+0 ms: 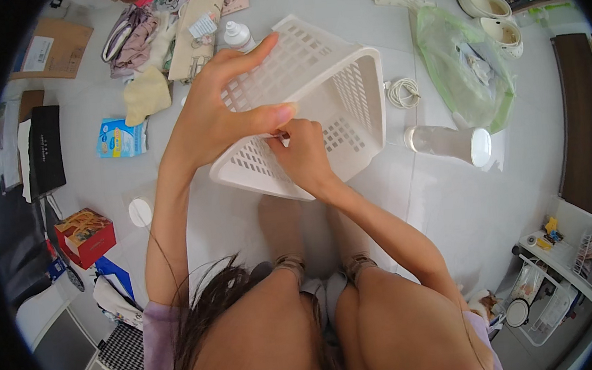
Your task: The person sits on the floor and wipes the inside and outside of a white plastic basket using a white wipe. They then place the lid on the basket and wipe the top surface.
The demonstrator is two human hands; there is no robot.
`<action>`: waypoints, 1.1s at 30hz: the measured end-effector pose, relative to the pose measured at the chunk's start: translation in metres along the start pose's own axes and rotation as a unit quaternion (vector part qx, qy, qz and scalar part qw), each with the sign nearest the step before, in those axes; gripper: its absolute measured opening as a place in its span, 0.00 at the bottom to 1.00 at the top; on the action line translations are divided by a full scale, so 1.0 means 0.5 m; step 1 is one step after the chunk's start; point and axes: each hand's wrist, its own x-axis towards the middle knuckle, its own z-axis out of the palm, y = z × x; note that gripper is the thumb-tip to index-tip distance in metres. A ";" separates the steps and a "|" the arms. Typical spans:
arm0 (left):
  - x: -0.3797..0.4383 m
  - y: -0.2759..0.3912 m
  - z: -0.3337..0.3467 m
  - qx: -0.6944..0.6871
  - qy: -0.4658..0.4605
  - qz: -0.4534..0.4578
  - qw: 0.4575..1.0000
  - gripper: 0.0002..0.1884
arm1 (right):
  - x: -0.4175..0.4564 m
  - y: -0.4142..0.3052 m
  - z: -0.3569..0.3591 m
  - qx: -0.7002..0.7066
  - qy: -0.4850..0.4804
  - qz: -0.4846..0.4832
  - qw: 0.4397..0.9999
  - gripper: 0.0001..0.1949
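A white perforated plastic basket (380,100) is held tilted above the floor, its opening turned towards me. My left hand (221,102) grips it from the left, fingers on the outer wall and thumb at the rim. Fingers curled, my right hand (301,156) reaches over the near side of the basket's opening; its fingertips meet the rim close to my left thumb. Whether they pinch the rim or something small there, I cannot tell. Behind the basket stands a white bottle (238,35). A coiled white cable (402,93) lies on the floor just right of the basket.
Right: a clear container with a white lid (480,146), a green plastic bag (434,54), and pale clogs (485,5). Left: a blue packet (115,138), folded clothes (133,41), a cardboard box (76,40), a red box (94,240) and a round white lid (140,212). A rolling cart (568,262) stands lower right, a cat (482,303) beside it.
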 end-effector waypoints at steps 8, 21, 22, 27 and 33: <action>0.000 0.005 -0.012 0.016 -0.007 -0.031 0.999 0.41 | 0.072 -0.107 0.032 0.298 0.051 -0.086 0.949 0.12; -0.069 -0.099 -0.027 -0.113 0.021 -0.043 0.992 0.43 | -0.021 -0.081 0.002 0.461 -0.216 0.087 0.856 0.14; -0.079 -0.110 -0.024 -0.139 0.030 -0.043 0.989 0.43 | -0.041 -0.086 -0.015 0.490 -0.228 0.099 0.836 0.14; -0.103 -0.139 -0.014 -0.251 0.069 -0.109 0.959 0.49 | -0.068 -0.063 -0.087 0.623 -0.191 0.194 0.734 0.13; -0.179 -0.231 -0.016 -0.373 0.143 -0.139 0.906 0.45 | -0.087 -0.068 -0.170 0.602 -0.123 0.135 0.777 0.14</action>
